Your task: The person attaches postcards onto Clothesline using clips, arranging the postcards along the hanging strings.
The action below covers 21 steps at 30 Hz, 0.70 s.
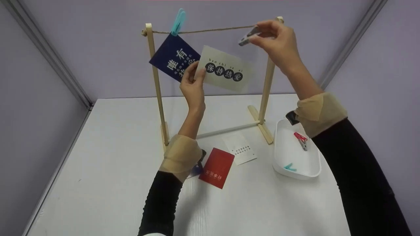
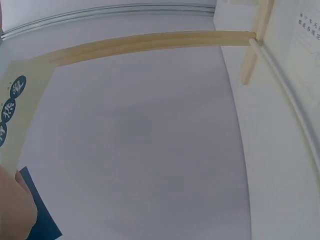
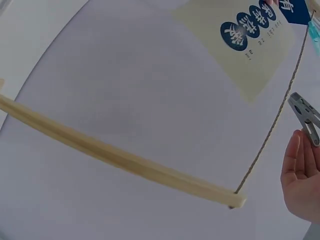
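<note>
Walls [image 1: 98, 49]: plain pale lilac panels on three sides, matte, evenly lit. Corner posts [image 1: 49, 54]: grey metal strips running diagonally at left and right [image 1: 352, 41]. Table [image 1: 108, 183]: white, smooth top, set tight against the walls. Light: soft, diffuse, faint shadows on the tabletop.

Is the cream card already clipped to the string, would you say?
No, the cream card hangs below the string, held only by the left hand.

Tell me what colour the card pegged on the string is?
Dark blue card with white characters, hanging from a teal peg. The head view shows it best.
</note>
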Available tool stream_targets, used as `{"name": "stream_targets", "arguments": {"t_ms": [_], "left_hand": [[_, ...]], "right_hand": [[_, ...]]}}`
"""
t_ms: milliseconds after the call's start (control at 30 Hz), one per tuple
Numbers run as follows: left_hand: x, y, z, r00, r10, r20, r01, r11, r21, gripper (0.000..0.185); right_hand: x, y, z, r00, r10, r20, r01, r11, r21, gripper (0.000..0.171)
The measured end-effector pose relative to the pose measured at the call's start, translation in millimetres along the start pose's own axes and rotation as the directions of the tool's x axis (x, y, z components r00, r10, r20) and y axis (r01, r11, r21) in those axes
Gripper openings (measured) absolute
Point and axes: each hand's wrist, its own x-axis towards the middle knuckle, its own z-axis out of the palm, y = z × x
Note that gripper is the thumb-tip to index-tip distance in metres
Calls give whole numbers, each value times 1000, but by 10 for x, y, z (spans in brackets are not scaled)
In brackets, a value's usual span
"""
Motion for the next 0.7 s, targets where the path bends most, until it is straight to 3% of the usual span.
{"name": "stream_targets", "arguments": {"t_ms": [100, 300, 467, 700], "left_hand": [[53, 65, 82, 999, 23, -40, -23, 1000, 1, 27], [141, 153, 127, 998, 33, -51, -30, 998, 49, 22], [190, 202, 81, 996, 53, -72, -45, 992, 116, 22], [217, 235, 43, 994, 84, -67, -75, 988, 138, 21]], "right_hand": [[170, -196, 150, 999, -1, 32, 4, 996, -89, 35], [405, -453, 410, 997, 29, 68, -16, 983, -182, 29], [498, -534, 593, 994, 42, 97, -21, 978, -207, 25], [541, -569, 706, 989, 55, 134, -25, 976, -216, 24]]}}
